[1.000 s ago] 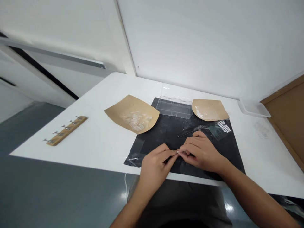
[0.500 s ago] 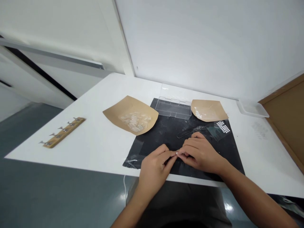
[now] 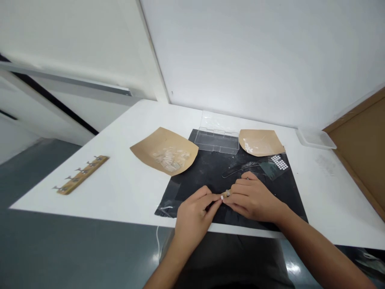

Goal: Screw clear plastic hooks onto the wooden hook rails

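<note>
Over the black mat [image 3: 207, 168] my left hand [image 3: 195, 208] is closed, thumb and forefinger pinched at a tiny white piece [image 3: 222, 197]. My right hand [image 3: 252, 198] meets it there, its fingers curled round something mostly hidden. A small metal peg [image 3: 227, 193] shows by the right fingertips; it resembles those on the wooden strip with metal pegs [image 3: 81, 176] at the left. Just beyond the right hand lie a thin dark curved strip [image 3: 233, 172] and a sheet of white round dots [image 3: 279, 162].
A brown paper tray [image 3: 141, 148] of clear slivers stands left of the mat. At the back are a clear plastic box [image 3: 216, 149] and another paper tray [image 3: 264, 138] with small white pieces. A clear tub [image 3: 315, 138] sits at the right, near a brown board [image 3: 361, 148].
A metal peg has come into sight by my right fingertips, and the white piece shows more. Both hands stay together. The view has shifted slightly.
</note>
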The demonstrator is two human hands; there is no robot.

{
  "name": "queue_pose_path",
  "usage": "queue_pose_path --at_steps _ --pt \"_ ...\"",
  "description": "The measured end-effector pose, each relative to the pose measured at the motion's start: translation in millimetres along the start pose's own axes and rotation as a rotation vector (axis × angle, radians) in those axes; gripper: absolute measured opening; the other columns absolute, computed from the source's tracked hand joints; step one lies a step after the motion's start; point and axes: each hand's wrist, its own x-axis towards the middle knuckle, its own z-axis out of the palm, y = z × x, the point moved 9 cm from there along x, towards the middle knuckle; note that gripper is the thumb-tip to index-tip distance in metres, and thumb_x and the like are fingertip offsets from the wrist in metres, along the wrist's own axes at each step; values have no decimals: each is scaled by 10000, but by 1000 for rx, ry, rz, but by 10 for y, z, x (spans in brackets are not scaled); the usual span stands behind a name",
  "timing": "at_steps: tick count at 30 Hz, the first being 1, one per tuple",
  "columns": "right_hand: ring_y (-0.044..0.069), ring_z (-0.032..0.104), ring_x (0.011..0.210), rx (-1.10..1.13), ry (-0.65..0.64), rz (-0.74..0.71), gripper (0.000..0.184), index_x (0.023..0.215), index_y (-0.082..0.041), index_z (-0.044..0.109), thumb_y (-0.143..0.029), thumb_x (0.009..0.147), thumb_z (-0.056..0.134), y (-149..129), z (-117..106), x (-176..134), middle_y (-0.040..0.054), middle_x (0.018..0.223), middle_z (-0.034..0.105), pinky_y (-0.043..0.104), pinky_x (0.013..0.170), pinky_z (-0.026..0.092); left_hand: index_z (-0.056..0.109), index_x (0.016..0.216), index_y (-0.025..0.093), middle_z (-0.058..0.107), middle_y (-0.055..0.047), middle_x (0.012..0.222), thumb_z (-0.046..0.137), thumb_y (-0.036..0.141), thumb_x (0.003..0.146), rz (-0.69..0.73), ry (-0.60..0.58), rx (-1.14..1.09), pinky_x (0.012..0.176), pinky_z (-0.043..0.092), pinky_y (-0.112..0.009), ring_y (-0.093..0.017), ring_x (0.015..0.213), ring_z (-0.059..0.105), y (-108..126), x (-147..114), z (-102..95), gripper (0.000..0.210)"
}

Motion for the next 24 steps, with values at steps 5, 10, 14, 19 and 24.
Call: queue_pose_path --at_steps 5,10,14,19,24 --pt "152 671 802 122 174 128 49 1051 -243 709 -216 1018 686 308 -338 -147 -12 886 750 372 845 396 823 1010 236 656 3 813 660 276 1040 -3 -5 35 601 454 -227 -109 642 624 -9 -6 4 171" --pt "150 625 726 173 99 353 139 1080 -242 744 -313 967 780 853 -466 -472 -4 877 705 339 760 435 808 1021 223 637 7 818 652 289 1045 13 0 66 591 425 -230 -99 619 593 -23 -36 5 171" --pt "143 642 767 358 -15 381 306 1175 -244 761 -349 905 857 1011 -346 -607 28 1024 720 317 754 521 799 1027 212 644 0 842 641 298 1049 28 1 93 607 427 -232 -101 624 587 1 -24 9 181" --pt "143 664 818 470 -9 349 370 1216 -234 765 -335 881 883 948 -241 -558 39 1072 735 320 790 570 804 990 212 626 5 807 650 332 1039 43 14 131 596 427 -227 -102 610 578 50 3 1 201" --pt "140 684 803 490 31 368 267 1129 -202 797 -321 900 864 947 -205 -536 50 1026 743 310 781 582 791 1054 216 660 -4 860 635 336 1045 36 10 156 612 457 -227 -100 614 591 48 -22 10 198"
